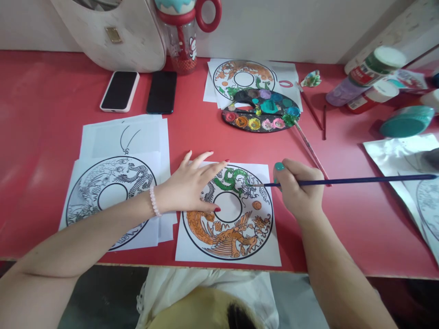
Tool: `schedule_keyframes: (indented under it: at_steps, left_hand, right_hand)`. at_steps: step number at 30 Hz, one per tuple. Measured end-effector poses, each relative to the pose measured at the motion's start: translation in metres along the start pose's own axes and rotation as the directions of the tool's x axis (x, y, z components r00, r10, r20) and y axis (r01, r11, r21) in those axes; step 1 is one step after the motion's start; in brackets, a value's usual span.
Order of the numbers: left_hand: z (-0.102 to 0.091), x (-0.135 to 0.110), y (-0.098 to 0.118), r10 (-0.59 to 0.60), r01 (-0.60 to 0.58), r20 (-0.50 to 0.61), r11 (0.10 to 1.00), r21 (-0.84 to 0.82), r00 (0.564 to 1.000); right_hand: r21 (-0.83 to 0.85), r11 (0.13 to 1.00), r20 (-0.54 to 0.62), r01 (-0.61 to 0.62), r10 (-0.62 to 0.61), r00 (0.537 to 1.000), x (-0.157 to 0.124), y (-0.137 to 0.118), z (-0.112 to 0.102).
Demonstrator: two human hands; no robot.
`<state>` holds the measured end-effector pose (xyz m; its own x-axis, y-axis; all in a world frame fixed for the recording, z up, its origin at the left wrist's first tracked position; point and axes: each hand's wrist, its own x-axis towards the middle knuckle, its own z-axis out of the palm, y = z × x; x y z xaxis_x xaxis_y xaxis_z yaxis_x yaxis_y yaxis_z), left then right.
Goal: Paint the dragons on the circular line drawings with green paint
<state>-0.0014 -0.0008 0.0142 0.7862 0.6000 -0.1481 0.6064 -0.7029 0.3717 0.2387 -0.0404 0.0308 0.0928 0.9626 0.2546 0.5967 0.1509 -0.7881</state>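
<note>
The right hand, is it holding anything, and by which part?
The right hand holds a blue paintbrush by its handle, near the bristle end.

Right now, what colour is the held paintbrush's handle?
The paintbrush handle is dark blue, clearest in the head view.

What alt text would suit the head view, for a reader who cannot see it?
A person's right hand holds a blue paintbrush to a partly green dragon on a printed sheet, while the left hand lies spread on the sheet's upper left. Beyond, on the red table, lie a paint palette and two phones.
</note>
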Motion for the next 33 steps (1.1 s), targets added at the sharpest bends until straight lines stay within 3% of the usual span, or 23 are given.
schedule_keyframes:
  at_steps: [26, 33]
  left_hand:
    - [0.0009, -0.0006, -0.0012, 0.01, -0.01, -0.016, 1.0, 0.003, 1.0]
    - [0.0006, -0.0004, -0.0002, 0.006, -0.006, -0.009, 1.0, 0.0, 1.0]
  right_hand:
    - [0.009, 1.0, -0.015, 0.023, -0.023, 1.0, 0.0009, 0.0029, 0.0003]
    - [0.007, 1.0, 0.03, 0.015, -0.016, 0.999, 0.0001, -0.0011, 0.0026]
